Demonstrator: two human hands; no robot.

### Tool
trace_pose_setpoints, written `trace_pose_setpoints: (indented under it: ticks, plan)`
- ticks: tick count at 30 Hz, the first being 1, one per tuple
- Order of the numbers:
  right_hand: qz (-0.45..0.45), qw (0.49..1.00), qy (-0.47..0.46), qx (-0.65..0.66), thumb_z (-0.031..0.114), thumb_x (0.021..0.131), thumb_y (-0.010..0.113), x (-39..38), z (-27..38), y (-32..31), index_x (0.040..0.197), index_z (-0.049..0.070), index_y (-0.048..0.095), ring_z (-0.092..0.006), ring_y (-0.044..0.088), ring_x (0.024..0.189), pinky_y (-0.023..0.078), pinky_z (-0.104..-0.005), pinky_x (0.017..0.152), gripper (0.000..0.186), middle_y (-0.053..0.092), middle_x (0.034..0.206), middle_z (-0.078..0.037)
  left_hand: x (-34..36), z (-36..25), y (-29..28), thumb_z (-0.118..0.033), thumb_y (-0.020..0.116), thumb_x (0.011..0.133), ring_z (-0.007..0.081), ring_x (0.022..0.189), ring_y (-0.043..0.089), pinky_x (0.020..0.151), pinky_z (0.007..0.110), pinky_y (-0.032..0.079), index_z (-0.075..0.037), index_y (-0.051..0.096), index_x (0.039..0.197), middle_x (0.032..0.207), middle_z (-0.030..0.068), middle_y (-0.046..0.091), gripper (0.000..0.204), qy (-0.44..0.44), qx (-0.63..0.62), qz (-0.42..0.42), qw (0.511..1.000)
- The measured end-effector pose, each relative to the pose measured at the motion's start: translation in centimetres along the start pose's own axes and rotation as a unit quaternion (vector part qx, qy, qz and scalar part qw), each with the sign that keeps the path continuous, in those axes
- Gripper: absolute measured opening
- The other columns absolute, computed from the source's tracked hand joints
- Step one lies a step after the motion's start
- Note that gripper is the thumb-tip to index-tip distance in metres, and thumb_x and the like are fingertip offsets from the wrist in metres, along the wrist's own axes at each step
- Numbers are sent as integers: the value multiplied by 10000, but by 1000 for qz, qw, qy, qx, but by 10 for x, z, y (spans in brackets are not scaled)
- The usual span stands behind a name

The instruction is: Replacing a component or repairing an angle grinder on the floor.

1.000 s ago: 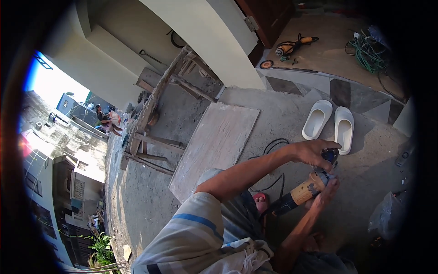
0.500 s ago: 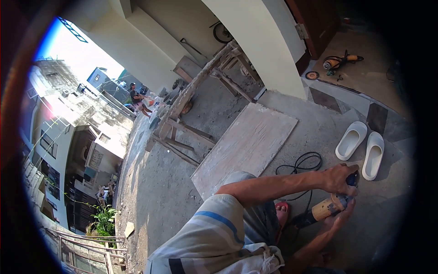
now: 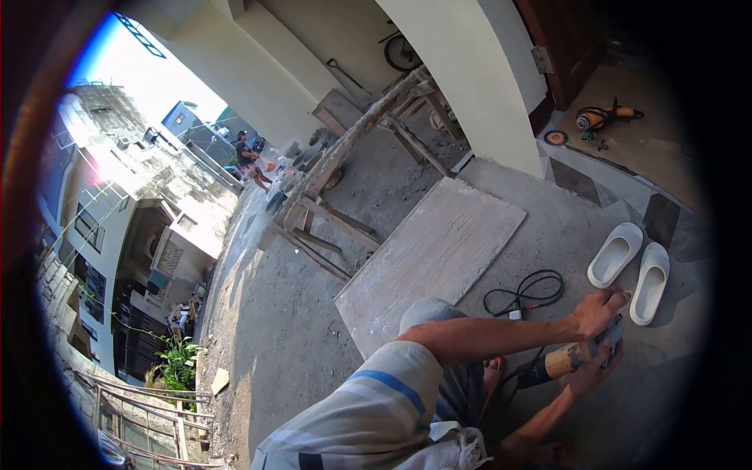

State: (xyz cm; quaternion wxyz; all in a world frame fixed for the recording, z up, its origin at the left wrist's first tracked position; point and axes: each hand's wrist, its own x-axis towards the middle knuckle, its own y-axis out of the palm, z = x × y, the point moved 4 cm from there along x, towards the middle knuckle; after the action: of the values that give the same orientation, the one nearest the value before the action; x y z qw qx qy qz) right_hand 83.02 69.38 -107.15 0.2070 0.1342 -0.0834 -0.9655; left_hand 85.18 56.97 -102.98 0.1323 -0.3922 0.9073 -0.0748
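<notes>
A power tool that looks like an angle grinder (image 3: 562, 361), with a worn yellow body, a dark rear end and a grey head, lies tilted at the lower right. My right hand (image 3: 593, 371) is wrapped round it from below, near the head. My left hand (image 3: 598, 313) is closed at the top of the head, its fingertips pressed together; what they pinch is hidden. My left forearm rests across my knee. A black power cord (image 3: 523, 294) lies in loops on the concrete beside the tool.
White slip-on shoes (image 3: 615, 254) stand just past my hands. Another orange grinder (image 3: 607, 117) and a round disc (image 3: 556, 138) lie by the doorway. A board (image 3: 431, 258) lies flat on the left, before a rough wooden trestle (image 3: 352, 149). A person (image 3: 249, 160) stands far off.
The view has shifted, so the scene sits further right and lower. My left fingers have changed position on the tool's head, and the dark part beneath them is now hidden.
</notes>
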Motion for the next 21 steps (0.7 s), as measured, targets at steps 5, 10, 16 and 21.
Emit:
trace_pose_setpoints:
  ticks: [5,10,16,21]
  plan:
    - [8,996,89,-13,516,978,407,3,-34,-2,1397,19,425,-297,483,1238,386,-426,1036,650,476,1356,-168,-4,10,17,-334,406,933,431,1043,541,963,471,418,10,550,1140,1191,265,537,426,318,301,-20,899]
    - [-11,964,123,236,566,977,337,24,-62,-33,1441,51,366,-296,438,1311,366,-439,1069,694,417,1428,-166,-9,-11,55,-390,401,921,407,1013,535,962,470,414,25,553,1110,1084,269,574,481,122,188,55,973]
    - [26,950,144,275,565,976,331,12,-47,-15,1433,63,382,-295,430,1331,363,-449,1084,681,420,1430,-164,-6,0,50,-410,403,904,405,1028,538,962,475,421,28,557,1114,995,271,604,509,79,231,46,969]
    - [-40,990,-6,132,544,976,345,30,-89,-49,1426,71,391,-296,450,1314,373,-442,1082,655,434,1409,-168,-4,-11,65,-391,423,895,411,1060,550,980,482,419,40,553,1171,997,277,619,529,105,249,42,962]
